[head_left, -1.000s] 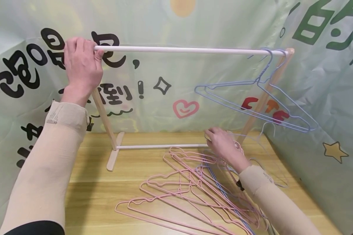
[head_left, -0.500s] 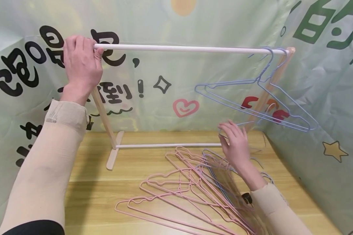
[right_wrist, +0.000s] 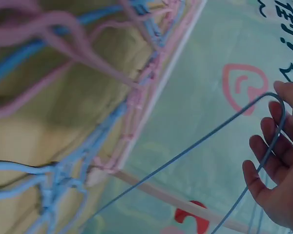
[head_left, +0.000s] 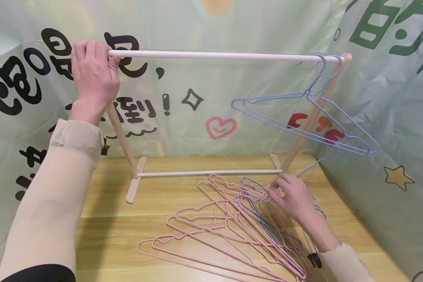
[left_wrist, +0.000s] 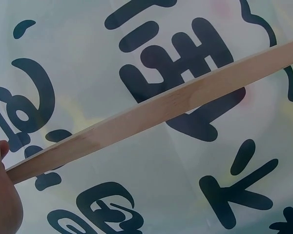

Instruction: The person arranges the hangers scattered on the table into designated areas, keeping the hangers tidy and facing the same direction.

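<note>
My left hand (head_left: 96, 76) grips the top left corner of a small rack, where the white top rod (head_left: 204, 55) meets the wooden post (head_left: 120, 135). In the left wrist view this post (left_wrist: 161, 105) runs off diagonally from the hand's edge. My right hand (head_left: 296, 197) is low at the right, just above a pile of wire hangers. It holds a blue hanger (right_wrist: 185, 148) near one bent corner, fingers curled round the wire; much of this hanger is hidden in the head view. Two blue hangers (head_left: 275, 96) hang at the rod's right end.
Several pink hangers (head_left: 197, 231) lie overlapped on the wooden table (head_left: 102, 219), with blue ones (head_left: 255, 209) among them. A lower white rod (head_left: 208, 172) joins the rack's feet. A printed cloth (head_left: 183, 137) stands behind and at the sides.
My right hand first lifts a blue hanger up and right from the pile, then lowers to the right and nearer with it. The left hand stays on the rack's corner.
</note>
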Demonstrator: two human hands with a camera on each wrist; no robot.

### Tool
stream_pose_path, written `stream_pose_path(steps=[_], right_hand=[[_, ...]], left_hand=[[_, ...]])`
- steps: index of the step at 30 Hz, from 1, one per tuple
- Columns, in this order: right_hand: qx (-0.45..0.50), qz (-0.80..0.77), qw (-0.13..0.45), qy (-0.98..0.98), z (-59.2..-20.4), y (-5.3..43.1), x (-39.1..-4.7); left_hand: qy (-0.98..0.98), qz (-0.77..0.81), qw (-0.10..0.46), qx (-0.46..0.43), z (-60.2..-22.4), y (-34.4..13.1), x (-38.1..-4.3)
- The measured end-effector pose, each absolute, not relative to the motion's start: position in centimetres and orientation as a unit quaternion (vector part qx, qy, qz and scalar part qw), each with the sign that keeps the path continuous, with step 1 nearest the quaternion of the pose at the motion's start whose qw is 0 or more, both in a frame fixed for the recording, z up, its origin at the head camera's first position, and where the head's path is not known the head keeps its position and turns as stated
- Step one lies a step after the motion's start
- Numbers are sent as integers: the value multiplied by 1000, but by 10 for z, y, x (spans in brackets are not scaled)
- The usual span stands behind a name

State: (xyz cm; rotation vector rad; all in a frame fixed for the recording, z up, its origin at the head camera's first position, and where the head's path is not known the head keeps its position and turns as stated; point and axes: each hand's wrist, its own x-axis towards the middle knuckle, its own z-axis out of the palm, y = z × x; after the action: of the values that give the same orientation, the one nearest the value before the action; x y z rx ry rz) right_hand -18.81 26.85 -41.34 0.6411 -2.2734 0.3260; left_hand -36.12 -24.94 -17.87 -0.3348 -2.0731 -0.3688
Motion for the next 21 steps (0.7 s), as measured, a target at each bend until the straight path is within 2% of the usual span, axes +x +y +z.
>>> stream_pose_path(steps=[9,15,21], right_hand=[[232,139,290,-918,-443,283,-174],[216,162,305,-913,-460,300,-170],[125,210,294,-924,-463,311,-163]], left_hand=[[-855,-150,478,-135,-177,-248,-361],[-863,-151,464,-131,-176,-248,-360],[-864,-152,463,-127,-177,-249,-360]])
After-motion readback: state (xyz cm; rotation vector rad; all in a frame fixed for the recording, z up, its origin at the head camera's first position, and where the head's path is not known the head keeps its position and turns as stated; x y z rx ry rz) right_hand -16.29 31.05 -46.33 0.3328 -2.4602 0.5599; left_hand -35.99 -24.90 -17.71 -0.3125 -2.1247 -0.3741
